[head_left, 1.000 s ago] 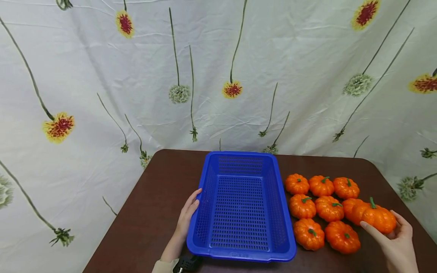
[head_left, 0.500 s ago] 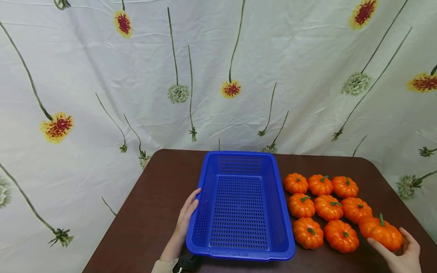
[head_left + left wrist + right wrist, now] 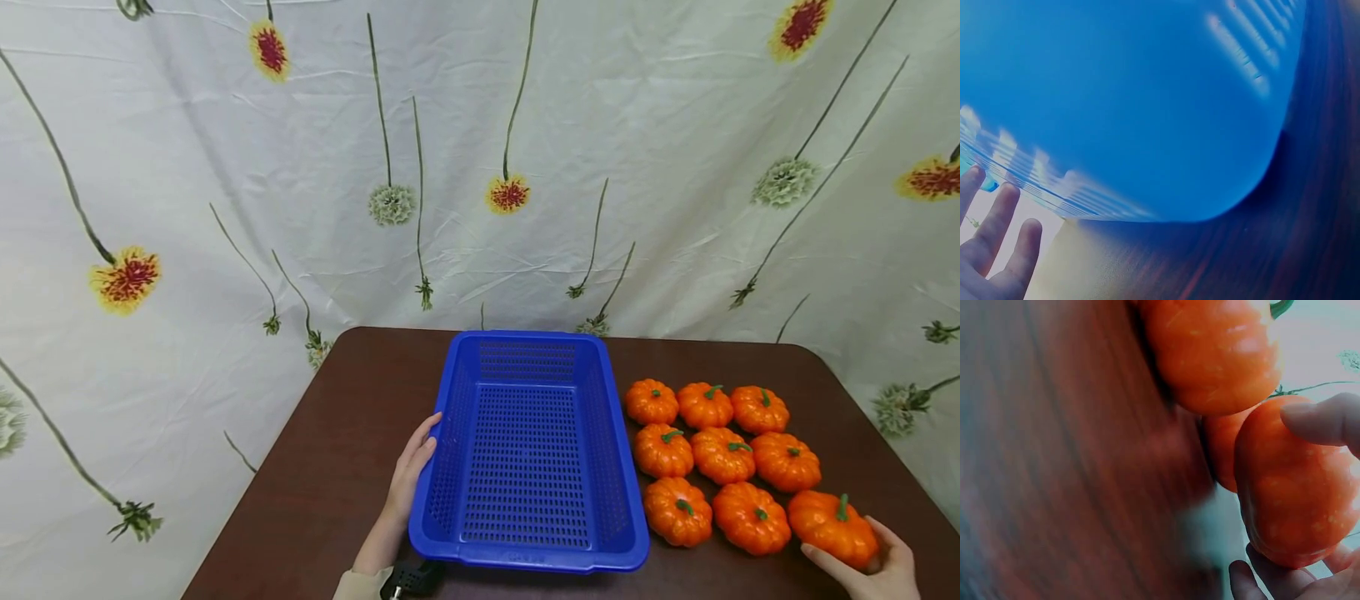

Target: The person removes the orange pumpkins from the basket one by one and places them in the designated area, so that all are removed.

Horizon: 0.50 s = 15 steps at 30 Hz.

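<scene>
My right hand [image 3: 873, 567] grips a small orange pumpkin [image 3: 834, 527] with a green stem, thumb on one side and fingers on the other. That pumpkin is at the near right corner of a group of several like it. In the right wrist view the gripped pumpkin [image 3: 1297, 487] is close to its neighbour [image 3: 1216, 356]. A blue plastic basket [image 3: 641, 533] with slotted walls stands left of the pumpkins, with nothing in it. Against its left side rests my left hand [image 3: 412, 467], fingers extended; the left wrist view shows those fingers [image 3: 1004, 212] beside the basket's wall [image 3: 1147, 112].
The other pumpkins [image 3: 722, 457] sit close together in rows on the dark brown table [image 3: 330, 467]. Behind the table hangs a pale cloth [image 3: 315, 150] printed with flowers. A black strap [image 3: 408, 577] is around the left wrist.
The right hand has brought its pumpkin toward me and down, from over the middle row to the right end of the near row. The left hand and basket have not moved.
</scene>
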### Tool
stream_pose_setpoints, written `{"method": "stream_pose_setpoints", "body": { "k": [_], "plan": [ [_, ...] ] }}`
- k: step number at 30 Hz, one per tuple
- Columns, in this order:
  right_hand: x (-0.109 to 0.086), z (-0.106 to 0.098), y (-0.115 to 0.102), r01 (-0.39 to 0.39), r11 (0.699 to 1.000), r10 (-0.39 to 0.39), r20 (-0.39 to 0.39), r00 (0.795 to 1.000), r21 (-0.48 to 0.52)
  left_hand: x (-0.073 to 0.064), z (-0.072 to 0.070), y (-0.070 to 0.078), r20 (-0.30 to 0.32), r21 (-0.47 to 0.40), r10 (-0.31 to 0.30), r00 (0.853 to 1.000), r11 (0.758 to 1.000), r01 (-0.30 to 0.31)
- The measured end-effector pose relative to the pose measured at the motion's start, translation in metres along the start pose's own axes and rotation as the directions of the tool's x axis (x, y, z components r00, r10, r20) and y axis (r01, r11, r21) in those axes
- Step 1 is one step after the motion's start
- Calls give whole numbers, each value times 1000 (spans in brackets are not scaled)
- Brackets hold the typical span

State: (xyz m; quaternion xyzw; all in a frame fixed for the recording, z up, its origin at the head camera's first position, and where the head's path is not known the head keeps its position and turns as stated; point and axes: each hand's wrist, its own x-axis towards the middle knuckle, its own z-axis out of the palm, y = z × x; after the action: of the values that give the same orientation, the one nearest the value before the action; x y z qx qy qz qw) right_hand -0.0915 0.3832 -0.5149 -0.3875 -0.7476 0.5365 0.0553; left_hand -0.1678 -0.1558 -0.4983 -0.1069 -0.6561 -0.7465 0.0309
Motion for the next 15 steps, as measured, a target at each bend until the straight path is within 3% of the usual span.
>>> {"method": "stream_pose_setpoints", "body": {
  "k": [15],
  "plan": [
    [-6, 4, 1, 41, 994, -40, 14, 999, -98, -1, 1, 3, -6, 20, -3, 1000, 1000, 3]
  ]
}}
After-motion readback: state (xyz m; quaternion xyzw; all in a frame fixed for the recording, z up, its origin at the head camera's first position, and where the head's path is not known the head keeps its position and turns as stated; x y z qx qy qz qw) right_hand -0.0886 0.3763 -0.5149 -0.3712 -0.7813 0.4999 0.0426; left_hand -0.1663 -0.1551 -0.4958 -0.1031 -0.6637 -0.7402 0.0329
